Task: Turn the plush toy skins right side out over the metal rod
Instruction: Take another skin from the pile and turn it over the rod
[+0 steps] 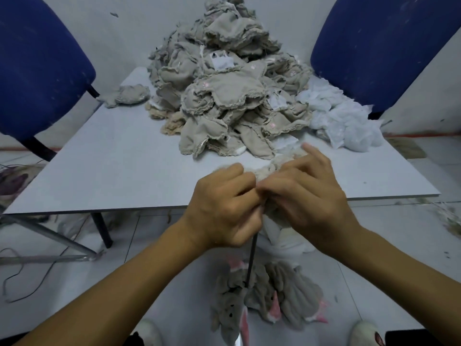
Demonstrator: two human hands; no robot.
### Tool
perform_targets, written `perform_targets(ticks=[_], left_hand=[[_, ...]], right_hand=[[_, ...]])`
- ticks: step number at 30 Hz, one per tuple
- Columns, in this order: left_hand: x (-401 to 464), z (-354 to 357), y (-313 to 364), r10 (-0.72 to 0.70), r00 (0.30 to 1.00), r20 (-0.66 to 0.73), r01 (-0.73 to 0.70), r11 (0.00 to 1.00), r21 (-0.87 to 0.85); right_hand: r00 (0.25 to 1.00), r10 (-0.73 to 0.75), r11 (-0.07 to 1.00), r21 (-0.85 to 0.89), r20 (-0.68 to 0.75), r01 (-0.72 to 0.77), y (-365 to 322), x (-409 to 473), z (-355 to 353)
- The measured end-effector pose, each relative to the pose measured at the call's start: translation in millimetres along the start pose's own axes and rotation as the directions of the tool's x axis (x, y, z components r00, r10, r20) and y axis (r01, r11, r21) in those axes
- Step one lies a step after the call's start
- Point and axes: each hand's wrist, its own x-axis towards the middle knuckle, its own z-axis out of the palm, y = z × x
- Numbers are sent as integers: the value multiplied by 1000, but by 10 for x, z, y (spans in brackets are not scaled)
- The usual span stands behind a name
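Note:
A thin dark metal rod (252, 258) stands up from the floor between my knees. Its top is hidden inside a pale beige plush skin (277, 166) that both hands hold over it. My left hand (224, 206) grips the skin's left side with curled fingers. My right hand (306, 193) pinches the skin from the right, its fingers partly covering it. A large heap of inside-out beige skins (224, 96) lies on the grey table (112, 166). Several fluffy grey skins with pink parts (274, 295) lie on the floor around the rod's base.
Two blue chairs (37, 66) (389, 46) stand at the table's far corners. White stuffing or fabric (341, 123) sits right of the heap. One lone skin (127, 94) lies at the table's far left. Cords (30, 270) trail on the floor at left. My shoes (364, 333) show at the bottom.

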Motion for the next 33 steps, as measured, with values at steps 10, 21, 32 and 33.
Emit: perform_targets(ticks=[10, 21, 32, 33], left_hand=[[106, 109, 10, -426, 814, 395, 556, 766, -323], [59, 33, -117, -481, 707, 519, 694, 612, -379], [21, 77, -145, -333, 565, 755, 583, 808, -80], [15, 79, -152, -328, 572, 752, 550, 833, -55]], right_hand=[[976, 199, 964, 160, 86, -210, 92, -55, -74], [734, 531, 612, 408, 422, -678, 133, -250, 54], [645, 593, 622, 234, 482, -747, 31, -286, 92], [690, 568, 676, 224, 448, -702, 28, -273, 79]])
